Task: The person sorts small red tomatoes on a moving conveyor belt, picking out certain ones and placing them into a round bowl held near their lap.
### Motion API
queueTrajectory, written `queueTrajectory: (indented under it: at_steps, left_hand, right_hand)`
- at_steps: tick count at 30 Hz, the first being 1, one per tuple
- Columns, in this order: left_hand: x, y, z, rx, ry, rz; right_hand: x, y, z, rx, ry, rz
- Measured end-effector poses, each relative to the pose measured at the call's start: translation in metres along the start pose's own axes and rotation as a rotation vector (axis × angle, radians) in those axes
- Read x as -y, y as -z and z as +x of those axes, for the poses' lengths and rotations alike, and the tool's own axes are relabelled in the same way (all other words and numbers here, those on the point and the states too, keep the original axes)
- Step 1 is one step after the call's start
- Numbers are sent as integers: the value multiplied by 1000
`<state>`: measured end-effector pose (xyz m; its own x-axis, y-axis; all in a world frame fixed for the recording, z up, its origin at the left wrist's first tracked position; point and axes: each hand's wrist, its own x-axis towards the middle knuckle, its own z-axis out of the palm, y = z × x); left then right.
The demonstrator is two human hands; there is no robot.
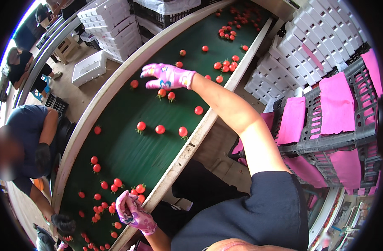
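Both my hands wear pink flower-patterned gloves above a green conveyor belt (128,154) strewn with small red tomatoes. My right hand (166,76) reaches across the belt, fingers stretched and thumb apart, with nothing visible in it. Just under its palm lies a tomato (162,93), with another tomato (171,96) beside it. Near the belt's close edge, my left hand (135,213) has its fingers curled in. What they hold, if anything, is hidden. A tomato (140,188) and several more lie right around those fingers. Some tomatoes keep green stems.
A pale rim (174,171) borders the belt. Across it, a co-worker's dark-gloved hand (63,224) is over the tomatoes. Black crates (338,140) with pink sheets stand at my right, near stacked white crates (300,54). More white crates (112,31) stand beyond the belt.
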<state>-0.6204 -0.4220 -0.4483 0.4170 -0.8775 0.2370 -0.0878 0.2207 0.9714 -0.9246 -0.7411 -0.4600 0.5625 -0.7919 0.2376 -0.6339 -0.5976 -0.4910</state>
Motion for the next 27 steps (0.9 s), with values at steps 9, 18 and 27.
queueTrajectory:
  at_steps: [9, 18, 27]
  left_hand:
    - [-4, -7, -1, -4, 26, -60]
    - [-5, -5, 0, 42, 4, -78]
    - [-10, -5, 1, 29, 40, -79]
  right_hand:
    - [-59, 86, -114, -28, -581, -548]
    - [-40, 111, -144, 283, -965, -465]
    - [44, 70, -122, 144, -740, 352]
